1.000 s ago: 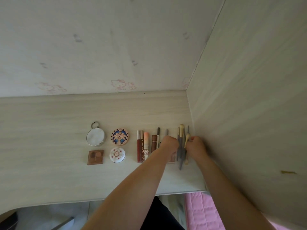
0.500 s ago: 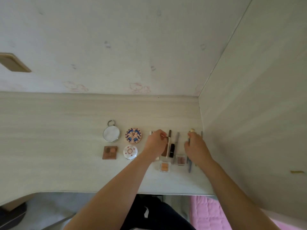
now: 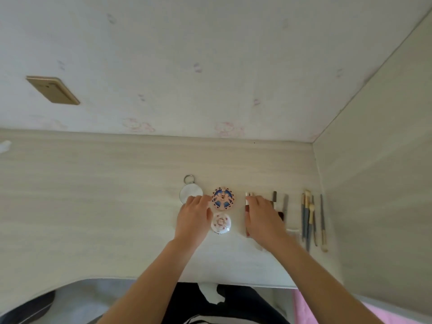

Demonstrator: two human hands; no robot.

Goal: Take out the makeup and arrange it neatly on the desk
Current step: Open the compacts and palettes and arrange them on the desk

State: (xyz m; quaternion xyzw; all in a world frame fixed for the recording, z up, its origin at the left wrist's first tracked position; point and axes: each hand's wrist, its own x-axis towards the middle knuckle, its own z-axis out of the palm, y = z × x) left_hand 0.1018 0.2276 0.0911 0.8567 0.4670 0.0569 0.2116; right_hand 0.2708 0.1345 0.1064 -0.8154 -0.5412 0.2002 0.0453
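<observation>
Where hands (image 3: pixel 192 218) cover compacts (image 3: pixel 222 199), brushes (image 3: pixel 309 218) beside wall (image 3: pixel 374 183)

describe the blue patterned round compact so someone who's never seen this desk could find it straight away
Start at the pale wood desk and find the cluster of round items near its middle, between the two hands. The compact is the upper of two round cases, right of the round mirror with a metal ring. Its lid has a dark blue and pink pattern, while the compact below it is mostly white.
</observation>
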